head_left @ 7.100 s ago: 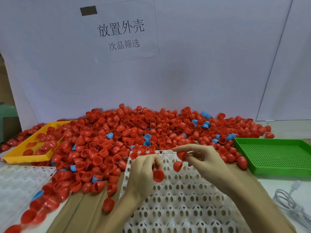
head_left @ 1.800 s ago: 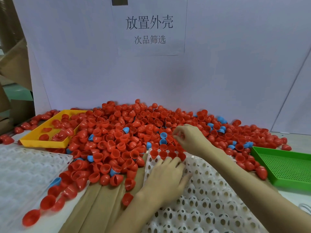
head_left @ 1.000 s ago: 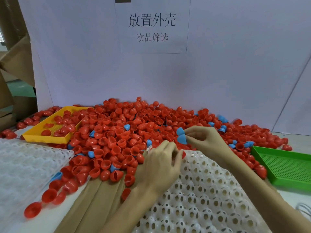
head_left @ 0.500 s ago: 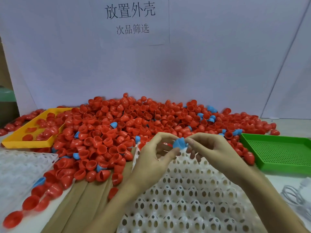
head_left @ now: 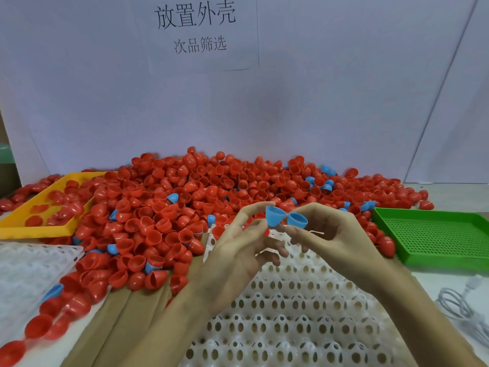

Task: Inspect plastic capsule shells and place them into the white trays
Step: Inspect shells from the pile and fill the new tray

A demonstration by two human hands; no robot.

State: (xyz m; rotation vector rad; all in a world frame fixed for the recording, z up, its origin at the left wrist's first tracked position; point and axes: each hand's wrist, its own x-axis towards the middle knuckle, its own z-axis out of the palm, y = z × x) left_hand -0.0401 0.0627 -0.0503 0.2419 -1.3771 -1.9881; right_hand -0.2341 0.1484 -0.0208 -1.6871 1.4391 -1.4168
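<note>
— Above the white tray (head_left: 291,313), what are the person's hands doing?

— Each one pinches a blue capsule shell. The left hand (head_left: 238,255) holds the left blue shell (head_left: 274,216) between thumb and fingertips, its rounded end pointing down. The right hand (head_left: 336,242) pinches the right blue shell (head_left: 297,219), open mouth tilted up and to the right. The two shells sit just beside each other, nearly touching; whether they actually meet cannot be told.

— And the tray beneath them?

— It is a white grid of perforated cups lying on the table in front of the person. Most cups in view hold nothing; a red shell shows at its far left corner, partly behind the left hand's fingers.

— Where is the rest of the stock?

— A big heap of red shells (head_left: 211,197), sprinkled with a few blue ones, spreads across the table behind the tray and down its left side, over strips of brown cardboard (head_left: 113,321). A yellow tray (head_left: 39,229) at far left holds some red shells, and a second white tray (head_left: 29,274) lies at the left edge.

— Anything on the right?

— A green perforated tray (head_left: 436,234), with red shells against its left wall, and a coiled white cable (head_left: 463,308) nearer the person. A paper sign (head_left: 198,30) with printed characters hangs on the white backdrop.
</note>
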